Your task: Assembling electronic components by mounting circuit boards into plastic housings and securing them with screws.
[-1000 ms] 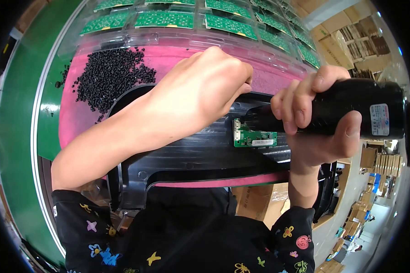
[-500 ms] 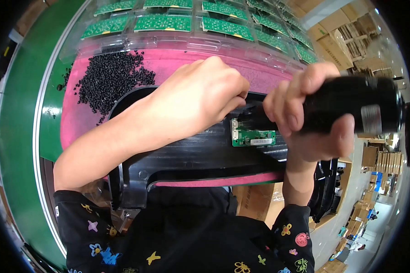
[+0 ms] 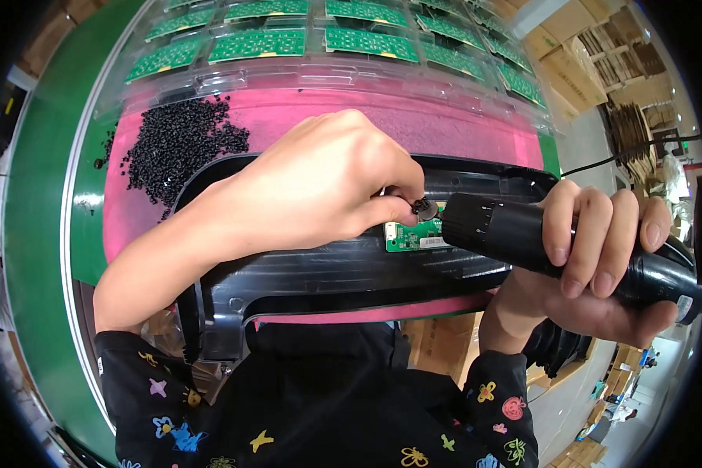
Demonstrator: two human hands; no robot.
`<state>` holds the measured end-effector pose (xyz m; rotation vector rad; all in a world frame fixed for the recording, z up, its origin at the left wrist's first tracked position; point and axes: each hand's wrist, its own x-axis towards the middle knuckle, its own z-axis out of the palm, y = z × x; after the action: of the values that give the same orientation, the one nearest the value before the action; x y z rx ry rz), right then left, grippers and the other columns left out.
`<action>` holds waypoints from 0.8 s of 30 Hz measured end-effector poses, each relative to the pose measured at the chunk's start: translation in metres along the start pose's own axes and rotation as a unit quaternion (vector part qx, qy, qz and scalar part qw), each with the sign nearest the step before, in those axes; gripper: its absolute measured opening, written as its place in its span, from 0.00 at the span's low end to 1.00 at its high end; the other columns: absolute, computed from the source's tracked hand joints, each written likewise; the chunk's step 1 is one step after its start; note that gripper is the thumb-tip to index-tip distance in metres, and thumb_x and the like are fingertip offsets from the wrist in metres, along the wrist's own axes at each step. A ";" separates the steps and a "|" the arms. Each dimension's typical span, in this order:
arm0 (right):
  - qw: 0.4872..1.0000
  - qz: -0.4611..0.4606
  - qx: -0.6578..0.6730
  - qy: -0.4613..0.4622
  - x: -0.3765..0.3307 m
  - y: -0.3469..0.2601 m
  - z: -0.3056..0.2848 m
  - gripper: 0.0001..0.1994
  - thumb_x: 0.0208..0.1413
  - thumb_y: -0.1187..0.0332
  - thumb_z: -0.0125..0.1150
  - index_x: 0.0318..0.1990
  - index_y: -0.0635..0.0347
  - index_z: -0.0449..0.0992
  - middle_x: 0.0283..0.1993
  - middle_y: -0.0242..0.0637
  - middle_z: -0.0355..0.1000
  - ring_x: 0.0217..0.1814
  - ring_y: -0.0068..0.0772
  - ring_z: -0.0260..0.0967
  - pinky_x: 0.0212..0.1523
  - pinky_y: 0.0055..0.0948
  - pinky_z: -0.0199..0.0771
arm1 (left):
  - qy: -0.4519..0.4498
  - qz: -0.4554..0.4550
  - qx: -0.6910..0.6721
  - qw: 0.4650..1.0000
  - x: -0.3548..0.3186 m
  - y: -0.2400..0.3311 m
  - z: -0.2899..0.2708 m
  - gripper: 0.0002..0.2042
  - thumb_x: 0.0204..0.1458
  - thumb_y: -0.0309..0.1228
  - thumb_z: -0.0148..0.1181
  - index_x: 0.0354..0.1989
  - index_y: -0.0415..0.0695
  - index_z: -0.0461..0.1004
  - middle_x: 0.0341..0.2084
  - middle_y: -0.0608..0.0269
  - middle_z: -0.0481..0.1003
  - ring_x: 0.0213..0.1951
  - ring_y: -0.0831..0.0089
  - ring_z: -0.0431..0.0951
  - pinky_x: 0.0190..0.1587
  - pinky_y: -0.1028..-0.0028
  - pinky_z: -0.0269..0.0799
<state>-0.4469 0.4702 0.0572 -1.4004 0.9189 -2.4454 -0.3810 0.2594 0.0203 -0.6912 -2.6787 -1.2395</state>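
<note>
My right hand (image 3: 600, 253) is wrapped round a black electric screwdriver (image 3: 515, 230), tilted with its nose pointing left. My left hand (image 3: 339, 175) is closed in a pinch on a few small black screws (image 3: 421, 206), right at the screwdriver's tip. Beneath the fingertips, a small green circuit board (image 3: 402, 240) with white connectors sits inside a long black plastic housing (image 3: 327, 277). The screwdriver's nose and the fingers cover part of the board. Whether a screw is seated on the bit is too small to tell.
A heap of black screws (image 3: 181, 148) lies on the pink mat (image 3: 288, 105), left behind the housing. Clear plastic trays (image 3: 343, 74) with several green circuit boards (image 3: 370, 43) stand at the back. A black cable (image 3: 632, 150) runs at the right, and cardboard boxes (image 3: 442, 343) sit below the table edge.
The screwdriver has moved off the board and tilted, its rear end now lower right. The left fingertips have turned, showing the screws at the tip. The view has shifted slightly.
</note>
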 end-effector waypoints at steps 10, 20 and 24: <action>0.982 0.177 -0.055 -0.017 -0.007 0.013 0.005 0.27 0.53 0.42 0.60 0.43 0.58 0.62 0.20 0.28 0.65 0.14 0.20 0.61 0.20 0.24 0.64 | 0.014 -0.010 0.042 0.999 -0.002 -0.007 0.003 0.08 0.43 0.22 0.67 0.33 0.35 0.79 0.26 0.52 0.80 0.31 0.57 0.82 0.33 0.66 0.76; 0.983 0.165 -0.075 0.005 -0.011 0.019 0.019 0.27 0.49 0.45 0.67 0.38 0.58 0.62 0.18 0.28 0.64 0.12 0.21 0.60 0.18 0.24 0.65 | 0.039 -0.024 0.074 0.996 -0.006 -0.004 0.004 0.08 0.54 0.32 0.61 0.30 0.39 0.76 0.17 0.49 0.74 0.25 0.49 0.76 0.26 0.59 0.70; 0.984 0.163 -0.058 -0.049 -0.012 0.023 0.017 0.28 0.47 0.45 0.71 0.37 0.57 0.63 0.18 0.27 0.65 0.13 0.21 0.62 0.18 0.22 0.65 | 0.025 -0.056 0.070 0.996 -0.004 0.001 0.005 0.11 0.57 0.35 0.58 0.31 0.39 0.72 0.19 0.48 0.73 0.28 0.45 0.75 0.29 0.54 0.69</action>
<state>-0.4295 0.4496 0.0411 -1.2735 1.1777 -2.0960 -0.3763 0.2619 0.0169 -0.4899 -2.7636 -1.0646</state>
